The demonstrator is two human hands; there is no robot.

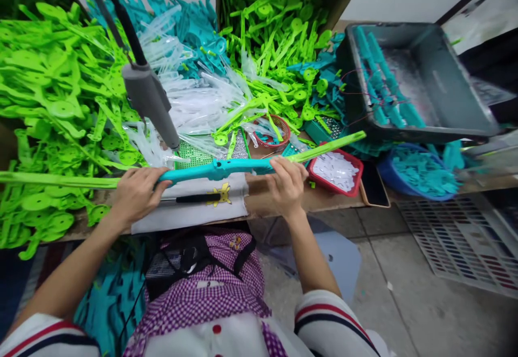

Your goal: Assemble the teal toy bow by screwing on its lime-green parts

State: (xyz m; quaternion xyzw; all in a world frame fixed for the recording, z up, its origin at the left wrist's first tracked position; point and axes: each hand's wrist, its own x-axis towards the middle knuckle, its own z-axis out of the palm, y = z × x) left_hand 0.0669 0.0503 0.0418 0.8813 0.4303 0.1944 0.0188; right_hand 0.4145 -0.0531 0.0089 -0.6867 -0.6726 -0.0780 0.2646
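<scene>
Across the front of the bench I hold a long toy-like plastic bow with a teal middle (214, 169) and bright green limbs (332, 145) reaching out on both sides. My left hand (140, 192) is wrapped round its left part, where teal meets green. My right hand (286, 182) grips the right end of the teal part. Below the bow lies a white cloth (190, 217) with a yellow cartoon figure, and a black-handled screwdriver (198, 198) rests on it. A grey power screwdriver (151, 101) hangs above the left part of the bow.
Green plastic parts (56, 76) pile up at left, with clear plastic pieces (206, 101) at centre. At right are a grey bin (465, 93) holding teal assemblies, a red basket (356, 187) of white pieces, a blue bowl (392, 182) of teal parts and a phone (375, 184).
</scene>
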